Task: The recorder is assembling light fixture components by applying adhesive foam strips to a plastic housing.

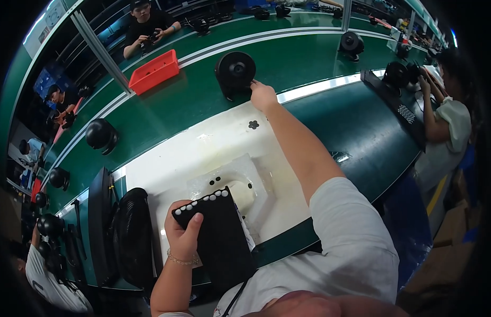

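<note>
In my left hand (183, 232) is a flat black strip (220, 245) with several round white dots along its far edge; my thumb presses on its face and the fingers are behind it. The strip's near end lies against my shirt. My right arm is stretched far forward, and my right hand (263, 98) pinches the lower right rim of a round black device (236, 68) with a disc-shaped face. That device stands on the green belt. Under the strip, partly hidden by it, a white foam block (256, 177) with a rounded hollow lies on the white board (174, 156).
A small black flower-shaped piece (253, 124) and a few black dots lie near the foam. Left of the board are a black mesh-like shell (134, 238) and a long black panel (101, 224). A red bin (155, 73) and another black device (102, 135) sit across the belt. A co-worker (449, 105) stands at right.
</note>
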A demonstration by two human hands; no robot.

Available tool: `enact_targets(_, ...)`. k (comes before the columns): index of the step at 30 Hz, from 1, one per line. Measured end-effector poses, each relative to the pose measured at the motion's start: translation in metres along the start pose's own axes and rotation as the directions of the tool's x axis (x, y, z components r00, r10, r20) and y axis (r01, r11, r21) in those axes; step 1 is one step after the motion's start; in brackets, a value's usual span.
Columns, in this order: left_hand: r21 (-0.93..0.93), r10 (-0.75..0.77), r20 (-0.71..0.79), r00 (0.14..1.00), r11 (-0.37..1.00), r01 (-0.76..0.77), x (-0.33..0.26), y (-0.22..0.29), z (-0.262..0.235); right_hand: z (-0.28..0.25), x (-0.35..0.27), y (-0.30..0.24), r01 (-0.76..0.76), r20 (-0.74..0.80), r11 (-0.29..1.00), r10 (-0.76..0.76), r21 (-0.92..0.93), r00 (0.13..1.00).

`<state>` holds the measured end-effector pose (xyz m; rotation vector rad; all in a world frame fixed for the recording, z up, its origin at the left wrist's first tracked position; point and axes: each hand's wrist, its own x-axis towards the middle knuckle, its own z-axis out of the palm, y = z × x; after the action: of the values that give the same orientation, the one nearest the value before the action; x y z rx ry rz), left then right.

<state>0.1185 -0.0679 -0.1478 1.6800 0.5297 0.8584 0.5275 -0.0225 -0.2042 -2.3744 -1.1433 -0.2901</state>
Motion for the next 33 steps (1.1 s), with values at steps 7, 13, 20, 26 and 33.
enact_targets(7,-0.050,-0.021,-0.049,0.999,0.999,0.019,0.002,-0.003,-0.003,-0.002,-0.008,-0.010,-0.048,0.016,0.987,0.052,-0.156,0.999)
enact_targets(13,-0.163,-0.119,-0.157,0.980,0.982,0.093,0.010,-0.006,-0.008,-0.054,-0.040,-0.066,0.217,-0.043,0.954,-0.213,0.206,0.976)
enact_targets(20,-0.117,-0.047,-0.216,0.975,0.993,0.022,0.014,-0.017,-0.023,-0.094,-0.127,-0.170,-0.361,0.410,0.243,-0.750,0.900,0.518)
enact_targets(26,-0.067,0.079,-0.257,0.963,0.993,-0.099,0.024,-0.012,-0.023,-0.101,-0.147,-0.177,-0.218,0.442,0.388,-0.711,0.895,0.547)
enact_targets(33,-0.241,-0.028,-0.203,0.979,0.970,-0.022,0.021,-0.016,-0.029,-0.089,-0.154,-0.180,-0.382,0.454,0.265,-0.666,0.886,0.592)
